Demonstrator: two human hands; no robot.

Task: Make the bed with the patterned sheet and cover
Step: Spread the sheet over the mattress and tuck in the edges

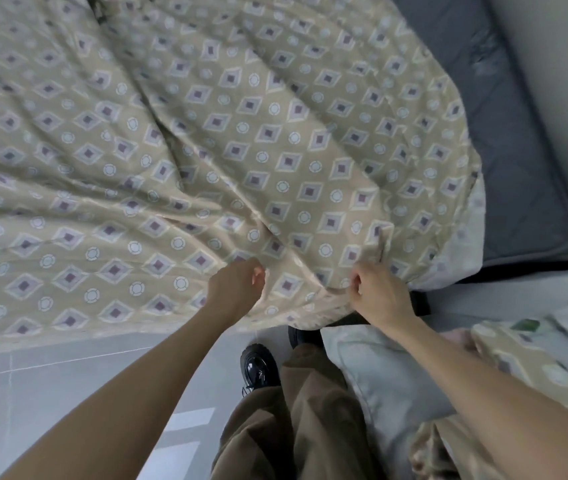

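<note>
A beige patterned sheet [206, 140] with diamond and circle motifs lies spread and wrinkled over the bed, its near edge hanging over the side. My left hand [237, 289] pinches a fold of the sheet near that edge. My right hand [376, 292] grips the same edge a little further right, where the cloth bunches into a raised ridge. The sheet's pale underside shows at the right corner [455, 268]. A strip of bare grey mattress [504, 140] is uncovered on the right.
Grey tiled floor [50, 393] lies below the bed edge. My black shoe [258, 367] and brown trousers [293, 427] are below the hands. A pale pillow [389, 382] and more patterned bedding [531, 362] are piled at the lower right. A white wall [559, 81] borders the mattress.
</note>
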